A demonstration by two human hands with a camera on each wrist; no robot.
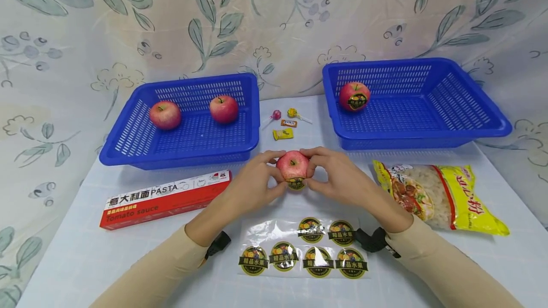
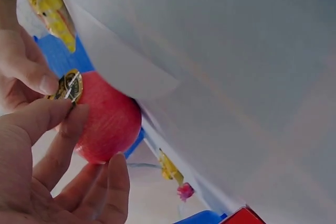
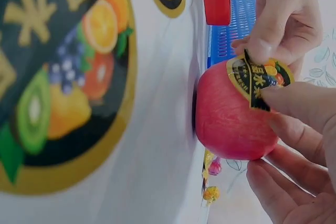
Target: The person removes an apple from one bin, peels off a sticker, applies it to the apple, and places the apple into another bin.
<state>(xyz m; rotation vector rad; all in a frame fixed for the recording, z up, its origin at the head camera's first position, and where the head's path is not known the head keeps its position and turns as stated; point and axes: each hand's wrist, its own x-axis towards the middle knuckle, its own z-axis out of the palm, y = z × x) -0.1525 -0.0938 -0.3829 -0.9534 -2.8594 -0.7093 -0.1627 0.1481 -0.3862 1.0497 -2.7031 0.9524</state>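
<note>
A red apple point(image 1: 292, 163) stands on the table between my two hands. My left hand point(image 1: 259, 178) holds its left side, and my right hand point(image 1: 336, 175) grips the right side. A round black-and-gold fruit sticker point(image 3: 257, 80) sits on the apple's near side, with both thumbs on it. In the right wrist view its dark banner end stands out past the apple's skin. Fingers of both hands curl round the back of the apple. Closer to me lies a clear sheet of stickers point(image 1: 295, 233) with several of the same labels.
At the back left, a blue basket point(image 1: 180, 159) holds two apples. Another blue basket point(image 1: 424, 133), back right, holds one apple with a sticker. Lollipops and wrapped sweets point(image 1: 283, 134) lie between them. A pasta box point(image 1: 167, 198) is at left, a yellow noodle bag point(image 1: 443, 196) at right.
</note>
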